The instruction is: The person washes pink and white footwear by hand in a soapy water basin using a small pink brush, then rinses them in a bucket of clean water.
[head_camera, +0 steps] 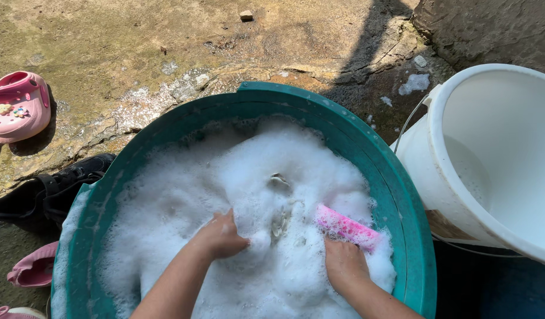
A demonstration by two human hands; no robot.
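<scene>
R hand (345, 264) grips pink brush (346, 227), long axis running upper-left; L hand (220, 237) closed on suds-hidden item, frame centre, in teal basin (402, 195).

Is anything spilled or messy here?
Yes. Soap foam has landed in patches on the cracked ground behind the green tub, and more runs over the tub's left rim. A black shoe lies beside that rim.

no packages, labels, signs, screens visible
</scene>
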